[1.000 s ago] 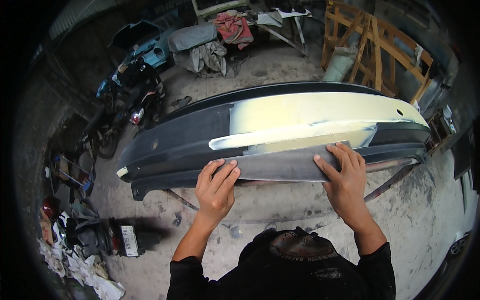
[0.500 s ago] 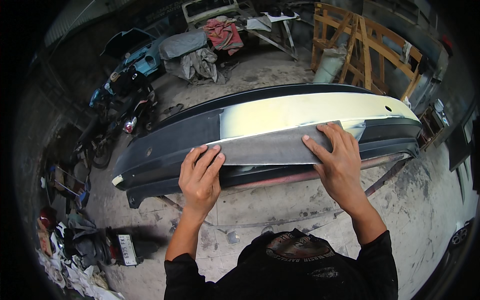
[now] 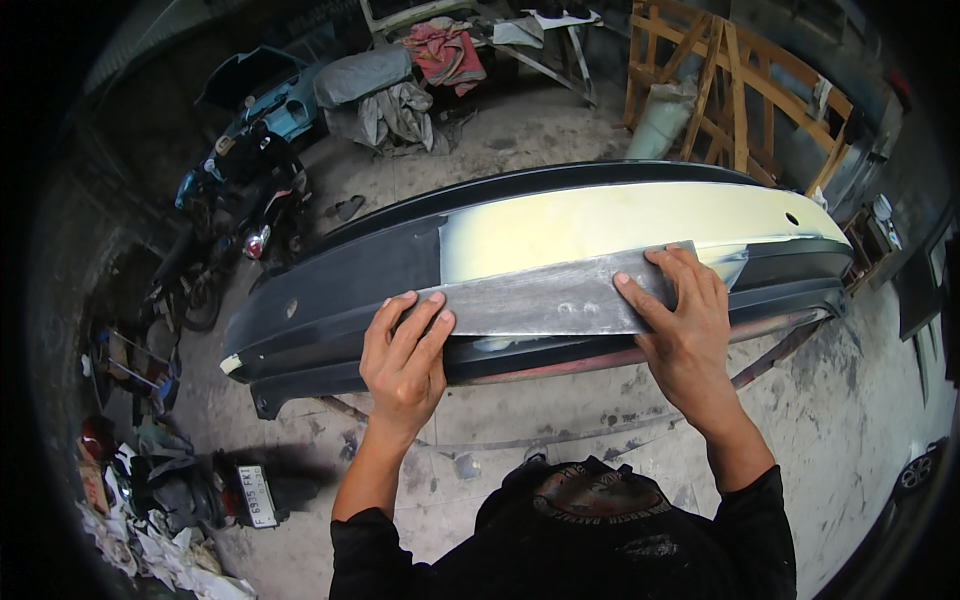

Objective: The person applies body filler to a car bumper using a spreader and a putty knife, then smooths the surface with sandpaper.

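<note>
A car bumper [image 3: 380, 255], dark grey with a broad pale-yellow patch [image 3: 590, 220], stretches across the view in front of me. Over its near lower edge I hold a long, flat grey strip of sandpaper [image 3: 540, 300], its face turned up and marked with a few pale smudges. My left hand [image 3: 405, 350] grips the strip's left end, with fingers on top. Gripping the right end is my right hand [image 3: 690, 320], its thumb pressed on the face and fingers over the far edge. The strip hides part of the yellow patch's lower border. Its underside is out of sight.
Beneath the bumper a reddish support bar [image 3: 590, 362] runs along. Motorcycles [image 3: 260, 200] stand at the left, and a number-plated rear end [image 3: 257, 497] lies lower left. A wooden frame [image 3: 735, 100] leans at the back right. Grey covers [image 3: 385, 105] drape something behind.
The strip has tilted in my hands, so its face looks lighter and shows pale smudges. Both hands and the strip have shifted slightly right; the whole view has moved a little.
</note>
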The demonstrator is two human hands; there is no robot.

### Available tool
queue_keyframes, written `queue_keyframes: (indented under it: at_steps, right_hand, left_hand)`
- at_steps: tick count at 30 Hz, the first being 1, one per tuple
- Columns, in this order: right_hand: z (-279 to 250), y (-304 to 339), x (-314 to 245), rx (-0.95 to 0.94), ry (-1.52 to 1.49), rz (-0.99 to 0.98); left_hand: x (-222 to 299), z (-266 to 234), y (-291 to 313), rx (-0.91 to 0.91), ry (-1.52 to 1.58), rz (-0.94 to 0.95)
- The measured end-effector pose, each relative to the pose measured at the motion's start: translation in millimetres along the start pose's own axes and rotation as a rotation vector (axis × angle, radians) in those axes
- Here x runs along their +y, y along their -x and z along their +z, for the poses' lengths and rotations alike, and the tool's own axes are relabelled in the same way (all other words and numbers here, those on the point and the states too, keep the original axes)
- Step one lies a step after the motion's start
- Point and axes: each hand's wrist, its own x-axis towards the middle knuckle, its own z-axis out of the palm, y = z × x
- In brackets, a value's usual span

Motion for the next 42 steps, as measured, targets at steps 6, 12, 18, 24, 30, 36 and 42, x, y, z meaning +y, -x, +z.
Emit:
queue_keyframes:
  at_steps: [6, 12, 18, 24, 30, 36, 42]
  right_hand:
    - [3, 6, 0, -0.022, -0.025, 0.016]
    - [12, 24, 3, 0.000, -0.032, 0.006]
    - [9, 35, 0, -0.041, -0.060, 0.010]
    - [5, 23, -3, 0.012, -0.031, -0.008]
    - [14, 11, -2, 0.082, 0.005, -0.041]
    - [32, 15, -3, 0.092, 0.031, -0.061]
    - [13, 23, -13, 0.044, 0.074, -0.066]
  left_hand:
    - [2, 1, 4, -0.023, -0.032, 0.009]
    - [10, 1, 23, -0.047, -0.064, 0.010]
    - [13, -1, 36, -0.079, -0.010, -0.004]
    - [7, -3, 23, -0.016, -0.039, 0.004]
    - [-1, -1, 15, 0.021, -0.080, 0.013]
    - [-3, 3, 28, 0.017, -0.058, -0.013]
    - [2, -8, 32, 0.023, -0.028, 0.001]
